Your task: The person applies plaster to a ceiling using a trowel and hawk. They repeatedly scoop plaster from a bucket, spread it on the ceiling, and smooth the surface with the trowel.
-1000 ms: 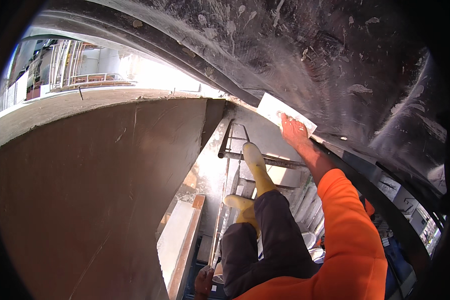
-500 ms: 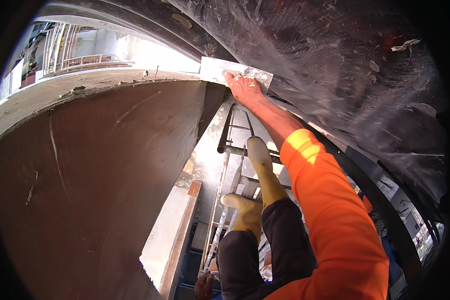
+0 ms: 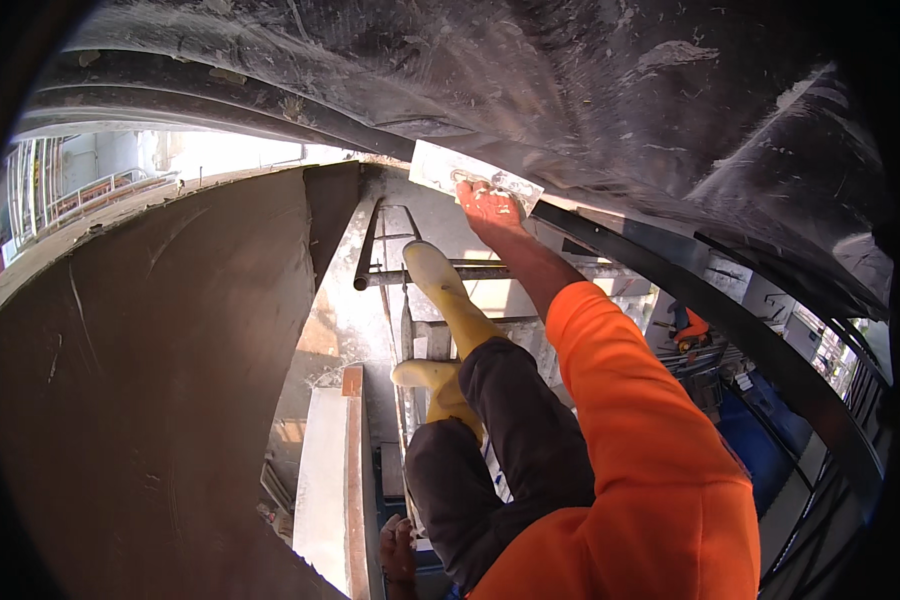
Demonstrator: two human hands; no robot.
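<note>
While the right hand point(image 3: 490, 207) is grasping the trowel point(image 3: 430, 166), its fingers are curling over the back of the pale blade and are hiding most of the handle. The trowel is sitting high in the middle of the view, just below the edge of the dark sheet point(image 3: 590, 90), and whether it is touching that sheet cannot be told. Its long axis is running aslant, from upper left down to lower right, so one short end is pointing toward the far corner of the brown slab point(image 3: 160, 380), well apart from it, and the other is pointing toward the curved black rail point(image 3: 710, 310). One long edge is facing the sheet, and the other is facing back toward the wearer. The right forearm is reaching up to the trowel from the orange sleeve point(image 3: 650, 400), crossing the blade's long axis rather than following it. Pale smears are showing on the blade and on the knuckles. Low in the view, the left hand point(image 3: 397, 550) is hanging beside the dark trousers point(image 3: 530, 410), its fingers bending; whether it is gripping anything cannot be told. Between slab and forearm, two yellow boots point(image 3: 435, 275) are resting among metal bars point(image 3: 378, 280), and a white ledge point(image 3: 320, 490) with a brown strip along one edge is standing left of the trousers.
</note>
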